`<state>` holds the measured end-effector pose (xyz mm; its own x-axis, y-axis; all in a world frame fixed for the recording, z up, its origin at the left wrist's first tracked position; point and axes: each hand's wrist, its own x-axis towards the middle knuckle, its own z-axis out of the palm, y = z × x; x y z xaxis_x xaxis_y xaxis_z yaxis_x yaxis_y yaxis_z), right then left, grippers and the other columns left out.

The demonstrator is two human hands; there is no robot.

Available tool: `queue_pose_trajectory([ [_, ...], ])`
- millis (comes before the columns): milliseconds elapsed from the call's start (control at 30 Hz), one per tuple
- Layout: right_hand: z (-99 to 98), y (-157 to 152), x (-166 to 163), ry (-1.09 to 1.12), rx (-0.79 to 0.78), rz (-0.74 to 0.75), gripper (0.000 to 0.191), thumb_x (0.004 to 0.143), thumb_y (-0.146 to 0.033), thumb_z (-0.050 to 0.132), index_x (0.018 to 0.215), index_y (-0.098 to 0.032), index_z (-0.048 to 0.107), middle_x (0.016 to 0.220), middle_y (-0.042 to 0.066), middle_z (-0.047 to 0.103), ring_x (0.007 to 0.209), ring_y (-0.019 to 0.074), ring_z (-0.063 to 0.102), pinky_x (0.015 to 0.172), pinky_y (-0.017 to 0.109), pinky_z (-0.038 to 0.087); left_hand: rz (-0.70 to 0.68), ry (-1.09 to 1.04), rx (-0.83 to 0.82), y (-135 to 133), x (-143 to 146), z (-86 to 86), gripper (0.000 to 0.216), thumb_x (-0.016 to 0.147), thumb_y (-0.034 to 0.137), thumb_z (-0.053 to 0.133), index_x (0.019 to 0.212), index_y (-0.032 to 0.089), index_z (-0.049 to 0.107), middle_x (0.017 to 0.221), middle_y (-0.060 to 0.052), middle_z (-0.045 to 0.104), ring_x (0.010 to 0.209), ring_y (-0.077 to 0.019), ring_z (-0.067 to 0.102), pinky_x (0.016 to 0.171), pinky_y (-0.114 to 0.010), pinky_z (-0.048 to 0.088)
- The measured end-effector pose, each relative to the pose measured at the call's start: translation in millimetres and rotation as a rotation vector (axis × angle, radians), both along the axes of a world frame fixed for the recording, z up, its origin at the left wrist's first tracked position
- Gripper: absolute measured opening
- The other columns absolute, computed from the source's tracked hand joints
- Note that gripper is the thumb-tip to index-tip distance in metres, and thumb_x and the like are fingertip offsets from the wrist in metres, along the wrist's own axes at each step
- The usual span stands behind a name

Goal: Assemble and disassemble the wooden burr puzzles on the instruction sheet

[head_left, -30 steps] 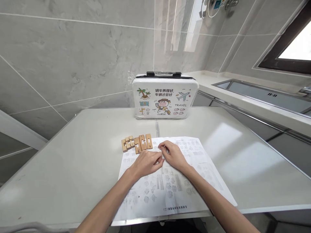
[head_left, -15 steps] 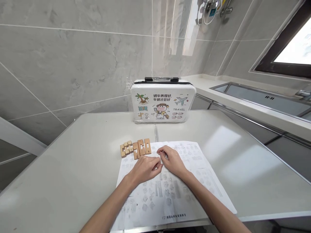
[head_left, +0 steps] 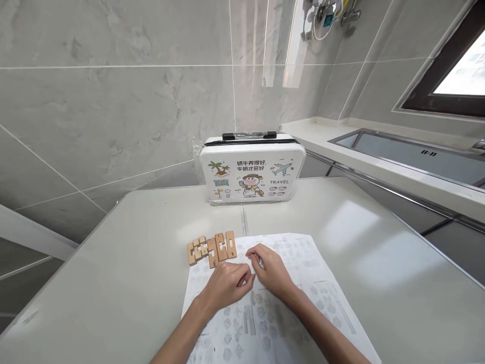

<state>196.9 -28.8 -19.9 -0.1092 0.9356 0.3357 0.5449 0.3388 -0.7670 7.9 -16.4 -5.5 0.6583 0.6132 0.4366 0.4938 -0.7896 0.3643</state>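
My left hand (head_left: pixel 227 284) and my right hand (head_left: pixel 270 270) rest side by side on a printed paper sheet (head_left: pixel 303 283) covered in small diagrams. Both hands have their fingers curled in, thumbs nearly touching; whatever they hold, if anything, is hidden. Just beyond my left hand, at the sheet's upper left corner, lies a row of several notched wooden puzzle blocks (head_left: pixel 212 247), some marked with numbers. Neither hand touches the blocks.
A white cartoon-printed case (head_left: pixel 252 169) with a black handle stands upright at the table's (head_left: pixel 125 273) far edge against the tiled wall. A counter with a sunken sink (head_left: pixel 409 151) runs along the right. A window is at the upper right.
The view has tilted up, so the table, blocks and hands sit lower in the picture. The hands keep the same curled pose on the sheet; the blocks have not moved.
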Motion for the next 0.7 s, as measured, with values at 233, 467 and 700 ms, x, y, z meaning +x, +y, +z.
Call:
queue_pose_trajectory([
  [233,2.7,0.4,-2.8,0.014,-0.002,0.001,0.022,0.101,-0.014,0.047,0.101,-0.026,0.066,0.092,0.003,0.073,0.082,0.0226,0.07,0.072,0.035,0.053,-0.009,-0.001,-0.014,1.3,-1.8,-0.4,0.028,0.094,0.013,0.057,0.071,0.023,0.045,0.055,0.006,0.051,0.046,-0.011,0.044,0.05,-0.027,0.032],
  [467,2.8,0.2,-4.3,0.03,-0.038,-0.004,0.022,0.102,-0.017,0.046,0.1,-0.026,0.065,0.09,0.005,0.072,0.084,0.0248,0.071,0.072,0.038,0.056,0.001,0.005,-0.028,0.4,-3.8,-3.7,0.026,0.091,0.012,0.057,0.071,0.023,0.045,0.056,0.005,0.055,0.046,-0.0126,0.049,0.05,-0.028,0.035],
  [700,0.5,-0.2,-5.8,0.044,-0.065,-0.005,0.021,0.103,-0.019,0.047,0.099,-0.028,0.065,0.091,0.005,0.072,0.084,0.0261,0.072,0.073,0.038,0.057,0.011,-0.013,-0.027,0.4,-5.3,-6.1,0.024,0.088,0.011,0.057,0.073,0.024,0.042,0.056,0.005,0.053,0.047,-0.0134,0.05,0.05,-0.029,0.033],
])
